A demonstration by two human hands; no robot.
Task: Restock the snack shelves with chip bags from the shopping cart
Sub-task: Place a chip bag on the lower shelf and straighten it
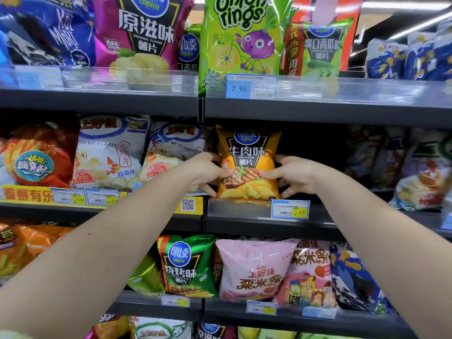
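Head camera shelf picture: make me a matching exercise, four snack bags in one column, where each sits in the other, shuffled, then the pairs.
1 pink bag
2 red bag
3 orange bag
4 green onion rings bag

A between left hand and right hand
B top row
C far left of the hands' row
D row below the hands

Pairs: 1-D, 2-C, 3-A, 4-B

Blue price tag (250, 86) reads 2 90 and overlaps the bottom of a green onion rings bag (244, 37). Yellow promo strip (27, 194) at mid-left, with a pair of price tags (68, 196) on it and a QR code sticker (187, 204) at its right end. Blue-and-yellow price tag (290, 209) right of the sticker. Pink snack bag (254, 267) lower down, small price tag (261, 307) just under it. Ceiling light strip (415, 28) top right.
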